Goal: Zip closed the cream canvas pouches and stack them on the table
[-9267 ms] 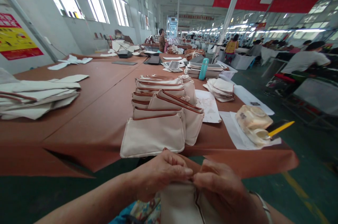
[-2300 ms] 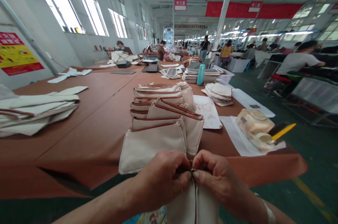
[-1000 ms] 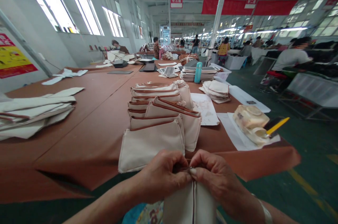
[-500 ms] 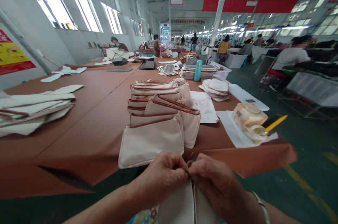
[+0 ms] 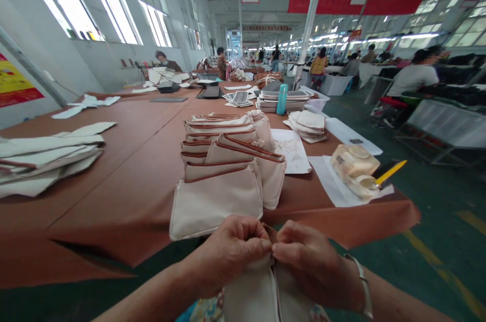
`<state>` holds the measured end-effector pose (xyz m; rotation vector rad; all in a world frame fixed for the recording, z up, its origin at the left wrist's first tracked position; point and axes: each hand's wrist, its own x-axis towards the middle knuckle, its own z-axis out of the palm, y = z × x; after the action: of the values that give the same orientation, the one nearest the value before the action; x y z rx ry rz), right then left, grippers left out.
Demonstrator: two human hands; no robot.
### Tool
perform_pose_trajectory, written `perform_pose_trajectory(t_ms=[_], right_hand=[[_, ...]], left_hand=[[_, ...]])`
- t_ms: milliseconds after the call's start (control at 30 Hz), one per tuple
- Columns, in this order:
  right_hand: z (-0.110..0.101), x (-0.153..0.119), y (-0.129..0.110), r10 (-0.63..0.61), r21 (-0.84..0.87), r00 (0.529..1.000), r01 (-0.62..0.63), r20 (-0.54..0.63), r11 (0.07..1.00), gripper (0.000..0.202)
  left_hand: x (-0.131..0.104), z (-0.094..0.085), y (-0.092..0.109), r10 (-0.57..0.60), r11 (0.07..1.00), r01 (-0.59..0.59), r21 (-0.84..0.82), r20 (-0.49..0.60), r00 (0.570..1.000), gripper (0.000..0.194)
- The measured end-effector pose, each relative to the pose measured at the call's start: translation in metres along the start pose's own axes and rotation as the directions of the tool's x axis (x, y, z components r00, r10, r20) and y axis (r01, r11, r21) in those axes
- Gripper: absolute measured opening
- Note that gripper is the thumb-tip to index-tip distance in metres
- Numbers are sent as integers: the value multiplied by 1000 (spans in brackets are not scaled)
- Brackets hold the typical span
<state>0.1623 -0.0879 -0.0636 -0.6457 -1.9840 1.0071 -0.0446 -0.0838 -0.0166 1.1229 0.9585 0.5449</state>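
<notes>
The left hand [image 5: 231, 253] and the right hand [image 5: 309, 264] are meeting knuckle to knuckle at the bottom of the view, just in front of the near edge of the brown table [image 5: 125, 160]. Both are pinching the top edge of a cream canvas pouch [image 5: 252, 294], fingertips pressed together on the cloth where a dark seam or zipper line is running down its middle. The pouch is hanging below the two grips, over the person's lap, with its upper edge hidden inside the fingers. A metal bracelet [image 5: 362, 281] is sitting on the right wrist.

Just beyond the hands, a stack of finished pouches [image 5: 224, 170] with brown trim is lying on the table, overlapping one another in a row that is running away from the viewer. To the right of it a sheet of paper [image 5: 294, 150] is lying flat, and further right a bundle wrapped in clear plastic [image 5: 355, 170] is resting on white paper, touching a yellow-handled tool [image 5: 389, 171]. A teal bottle [image 5: 281, 99] is standing upright farther back. Flat canvas pieces [image 5: 45, 155] are piled at the left edge. Other people are working at benches in the background.
</notes>
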Motion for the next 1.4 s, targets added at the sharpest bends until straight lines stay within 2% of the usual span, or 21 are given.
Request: perform_pose_trajectory(t_ms=[33, 100, 167, 200, 333, 433, 533, 600, 700, 767, 933, 1000, 1100, 1167, 1267, 1400], right_hand=[[-1, 0, -3, 39, 47, 999, -39, -9, 998, 16], [-3, 2, -10, 197, 165, 980, -192, -9, 967, 22], [-7, 6, -18, 372, 275, 927, -369, 44, 888, 29], [-9, 9, -21, 412, 287, 907, -419, 87, 861, 34], [-19, 22, -31, 408, 220, 884, -455, 227, 863, 41], [-20, 25, -32, 402, 219, 880, -457, 252, 862, 35], [-14, 22, -26, 377, 345, 900, -433, 219, 832, 30], [-8, 19, -19, 362, 494, 908, -417, 209, 763, 32], [-4, 15, -10, 389, 633, 896, -430, 213, 644, 32], [-5, 14, -8, 400, 629, 894, -433, 204, 646, 31], [-12, 15, -16, 354, 523, 918, -392, 176, 757, 32], [-11, 15, -18, 353, 556, 920, -387, 173, 736, 32], [-7, 15, -17, 353, 668, 917, -380, 184, 640, 32], [-5, 14, -17, 347, 699, 919, -371, 184, 611, 32], [-6, 12, -19, 344, 627, 924, -367, 164, 687, 33], [-10, 9, -26, 365, 406, 926, -370, 94, 836, 36]], left_hand=[[0, -1, -1, 21, 999, -21, 27, -1, 1000, 37], [-1, -5, -4, 73, 994, -73, 82, 5, 997, 39], [-2, -9, -8, 115, 986, -117, 121, 26, 993, 38], [-2, -10, -10, 128, 982, -132, 136, 36, 991, 38], [-3, -13, -12, 142, 979, -147, 142, 45, 989, 37], [-4, -8, -9, 122, 990, -124, 70, 32, 992, 35], [-4, 4, -9, 93, 980, -81, -182, 55, 994, 35], [-3, 11, -13, 89, 926, -53, -374, 79, 993, 35], [0, 12, -19, 65, 879, -23, -477, 73, 995, 33], [2, 5, -19, 42, 901, -2, -433, 82, 996, 34], [2, -7, -6, 19, 970, 15, -242, 138, 990, 34], [1, -3, -3, 22, 969, 14, -248, 141, 990, 33], [-2, 8, -6, 46, 930, 2, -369, 122, 992, 36], [-4, 11, -8, 68, 930, -30, -366, 91, 993, 36], [-6, 9, -3, 120, 980, -106, -167, 74, 990, 34], [-10, 9, 9, 149, 985, -149, 91, 7, 989, 21]])
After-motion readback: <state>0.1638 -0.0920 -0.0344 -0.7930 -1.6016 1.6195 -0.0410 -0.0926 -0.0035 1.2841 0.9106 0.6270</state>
